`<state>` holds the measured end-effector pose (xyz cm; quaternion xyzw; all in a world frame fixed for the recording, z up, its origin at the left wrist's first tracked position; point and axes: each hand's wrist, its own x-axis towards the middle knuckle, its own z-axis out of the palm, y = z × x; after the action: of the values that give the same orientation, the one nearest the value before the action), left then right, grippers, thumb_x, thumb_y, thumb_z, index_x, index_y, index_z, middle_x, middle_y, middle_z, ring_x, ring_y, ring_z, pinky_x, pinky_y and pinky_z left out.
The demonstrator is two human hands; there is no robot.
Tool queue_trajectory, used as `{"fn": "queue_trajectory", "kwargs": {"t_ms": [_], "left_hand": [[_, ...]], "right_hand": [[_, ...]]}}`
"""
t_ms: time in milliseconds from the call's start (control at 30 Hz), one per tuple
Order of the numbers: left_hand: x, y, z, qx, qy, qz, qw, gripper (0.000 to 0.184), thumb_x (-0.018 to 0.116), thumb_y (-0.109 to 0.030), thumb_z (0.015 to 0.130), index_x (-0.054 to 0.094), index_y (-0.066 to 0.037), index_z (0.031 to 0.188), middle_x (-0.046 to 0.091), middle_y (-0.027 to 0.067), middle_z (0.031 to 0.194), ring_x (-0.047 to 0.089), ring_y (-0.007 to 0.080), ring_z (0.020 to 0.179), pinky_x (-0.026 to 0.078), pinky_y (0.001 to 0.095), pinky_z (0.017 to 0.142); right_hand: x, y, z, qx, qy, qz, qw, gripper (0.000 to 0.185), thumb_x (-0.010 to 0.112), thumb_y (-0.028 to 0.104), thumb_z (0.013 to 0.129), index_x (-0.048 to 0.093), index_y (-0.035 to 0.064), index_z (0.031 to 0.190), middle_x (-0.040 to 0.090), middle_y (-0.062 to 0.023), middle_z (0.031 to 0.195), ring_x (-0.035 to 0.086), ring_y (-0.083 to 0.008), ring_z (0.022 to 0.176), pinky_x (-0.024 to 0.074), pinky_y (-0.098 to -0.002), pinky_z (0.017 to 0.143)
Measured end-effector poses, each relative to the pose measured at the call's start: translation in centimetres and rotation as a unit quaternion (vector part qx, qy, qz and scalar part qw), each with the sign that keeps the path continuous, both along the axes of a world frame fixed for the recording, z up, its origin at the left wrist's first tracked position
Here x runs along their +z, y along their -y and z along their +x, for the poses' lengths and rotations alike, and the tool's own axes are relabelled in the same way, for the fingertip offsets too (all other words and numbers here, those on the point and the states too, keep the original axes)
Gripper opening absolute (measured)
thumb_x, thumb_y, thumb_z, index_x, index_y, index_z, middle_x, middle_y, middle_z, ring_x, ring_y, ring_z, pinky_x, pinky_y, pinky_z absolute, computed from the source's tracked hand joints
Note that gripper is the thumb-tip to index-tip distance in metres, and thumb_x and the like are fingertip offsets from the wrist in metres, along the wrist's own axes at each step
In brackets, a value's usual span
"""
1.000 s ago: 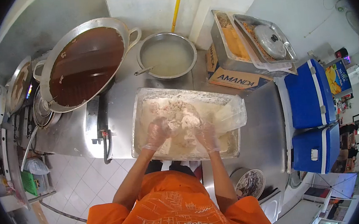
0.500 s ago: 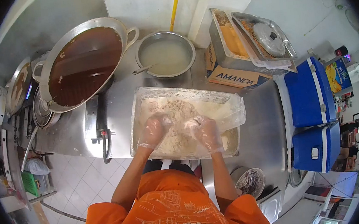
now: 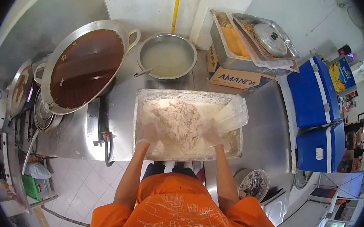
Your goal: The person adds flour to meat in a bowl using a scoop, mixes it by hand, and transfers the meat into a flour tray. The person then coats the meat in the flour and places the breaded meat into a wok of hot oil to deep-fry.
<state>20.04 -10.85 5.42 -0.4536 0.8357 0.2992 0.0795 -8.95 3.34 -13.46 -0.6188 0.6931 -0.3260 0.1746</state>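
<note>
Metal tray [image 3: 191, 93], rectangular, flour-caked along its walls: we place it at the middle of the steel desk [image 3: 266, 132], directly before the person in the orange shirt [image 3: 169, 214]. Contents: pale flour and a heap of floury pieces [image 3: 181, 118], rough and shredded in look, lying in the middle of the tray. Item, at the tray's right end: a clear plastic bag [image 3: 234, 114], dusted white, overlapping the rim.

Hands, two, in clear gloves. Left hand [image 3: 149, 132]: over the left part of the tray, beside the heap. Right hand [image 3: 211, 133]: to the right of the heap, near the plastic bag. Both are blurred; we cannot tell whether the fingers are spread or pressed together, nor whether they pinch anything.

Changes against the earlier frames: we note the hands wider apart, where they had been close together over the heap, with clumps at the fingers. More of the heap now shows between them.

Surroundings: far left, a wide two-handled pan [image 3: 47, 93] of dark brown liquid; far middle, a round metal basin [image 3: 193, 56] of cloudy liquid, a utensil handle [image 3: 144, 72] across its rim; far right, a printed cardboard box [image 3: 235, 78] beneath metal containers [image 3: 223, 49].
</note>
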Motion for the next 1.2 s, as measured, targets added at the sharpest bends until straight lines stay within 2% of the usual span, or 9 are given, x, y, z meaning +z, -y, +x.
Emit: {"fn": "queue_trajectory", "kwargs": {"t_ms": [100, 267, 533, 800, 900, 967, 1067, 1133, 1200], "left_hand": [[-6.2, -2.4, -1.5, -0.006, -0.169, -0.195, 0.966, 0.047, 0.066, -0.031, 0.082, 0.059, -0.001, 0.117, 0.069, 0.02, 0.091, 0.066, 0.0372, 0.085, 0.052, 0.0456, 0.079], [-10.9, -2.5, -1.5, -0.007, -0.213, -0.131, 0.968, 0.039, 0.07, -0.023, 0.078, 0.061, -0.001, 0.109, 0.067, 0.0209, 0.088, 0.064, 0.0386, 0.086, 0.051, 0.0439, 0.078], [-1.3, -2.6, 0.4, 0.037, -0.257, -0.145, 0.955, 0.046, 0.072, -0.02, 0.079, 0.057, 0.001, 0.117, 0.065, 0.0222, 0.098, 0.064, 0.0367, 0.091, 0.051, 0.0423, 0.081], [0.0, 0.8, -0.3, 0.028, -0.347, -0.038, 0.937, 0.07, 0.078, -0.03, 0.074, 0.049, 0.001, 0.13, 0.065, 0.019, 0.11, 0.064, 0.029, 0.101, 0.051, 0.0381, 0.086], [-3.4, 3.3, 0.3, 0.143, -0.269, 0.001, 0.952, 0.065, 0.078, -0.029, 0.071, 0.054, -0.001, 0.124, 0.065, 0.0205, 0.111, 0.063, 0.0328, 0.103, 0.05, 0.0395, 0.088], [-11.0, 5.5, 0.4, -0.03, -0.264, -0.112, 0.957, 0.055, 0.077, -0.029, 0.071, 0.059, -0.002, 0.114, 0.066, 0.0201, 0.106, 0.063, 0.0346, 0.099, 0.049, 0.0405, 0.086], [-11.0, 4.8, -2.7, 0.034, -0.23, -0.017, 0.972, 0.043, 0.075, -0.027, 0.069, 0.063, 0.0, 0.102, 0.066, 0.0232, 0.099, 0.064, 0.0366, 0.09, 0.049, 0.0442, 0.082], [-9.4, 3.5, -4.7, 0.09, -0.215, 0.038, 0.972, 0.038, 0.074, -0.025, 0.07, 0.063, 0.001, 0.095, 0.066, 0.0246, 0.093, 0.064, 0.0369, 0.084, 0.049, 0.0458, 0.079], [-8.9, 2.3, -4.9, 0.055, -0.225, -0.006, 0.973, 0.032, 0.072, -0.023, 0.071, 0.063, 0.001, 0.09, 0.066, 0.0241, 0.088, 0.064, 0.0364, 0.078, 0.05, 0.0459, 0.075]], "right_hand": [[0.2, 2.8, 4.5, -0.003, -0.227, 0.167, 0.959, 0.055, 0.06, 0.014, 0.087, 0.043, -0.0006, 0.137, 0.057, -0.013, 0.128, 0.057, -0.0231, 0.114, 0.045, -0.0357, 0.097], [2.9, 1.8, 6.0, -0.041, 0.043, 0.141, 0.988, 0.055, 0.067, 0.021, 0.084, 0.047, 0.0014, 0.131, 0.061, -0.0153, 0.118, 0.06, -0.0245, 0.101, 0.0481, -0.0362, 0.087], [14.9, -0.4, 4.3, 0.013, -0.165, 0.046, 0.985, 0.027, 0.072, 0.023, 0.078, 0.067, 0.0026, 0.095, 0.066, -0.0174, 0.092, 0.062, -0.0338, 0.078, 0.05, -0.0422, 0.068], [18.6, 1.3, 5.3, 0.091, -0.107, -0.097, 0.985, 0.039, 0.068, 0.017, 0.078, 0.062, -0.0011, 0.112, 0.066, -0.0179, 0.096, 0.062, -0.0308, 0.094, 0.0503, -0.0422, 0.08], [19.2, 3.4, 3.3, 0.005, 0.306, 0.072, 0.949, 0.044, 0.07, 0.016, 0.079, 0.06, -0.0019, 0.118, 0.066, -0.0175, 0.103, 0.062, -0.0273, 0.1, 0.0494, -0.0403, 0.087], [17.0, 4.9, 2.3, -0.095, 0.404, 0.172, 0.893, 0.042, 0.068, 0.016, 0.083, 0.059, -0.0017, 0.12, 0.066, -0.0149, 0.107, 0.062, -0.0244, 0.101, 0.0493, -0.0376, 0.09], [4.8, 8.5, 0.1, -0.021, 0.024, 0.174, 0.984, 0.039, 0.062, 0.02, 0.09, 0.057, -0.0009, 0.123, 0.064, -0.0095, 0.112, 0.061, -0.0195, 0.1, 0.0508, -0.0322, 0.088], [-1.4, 8.8, 0.4, 0.203, -0.274, 0.223, 0.913, 0.039, 0.059, 0.02, 0.093, 0.056, -0.0004, 0.125, 0.063, -0.0062, 0.113, 0.06, -0.0163, 0.099, 0.0521, -0.0291, 0.084], [-9.8, 6.4, -0.1, 0.151, 0.096, 0.099, 0.979, 0.037, 0.06, 0.018, 0.091, 0.057, 0.0005, 0.124, 0.064, -0.0076, 0.112, 0.061, -0.0165, 0.099, 0.0513, -0.029, 0.085]]}}
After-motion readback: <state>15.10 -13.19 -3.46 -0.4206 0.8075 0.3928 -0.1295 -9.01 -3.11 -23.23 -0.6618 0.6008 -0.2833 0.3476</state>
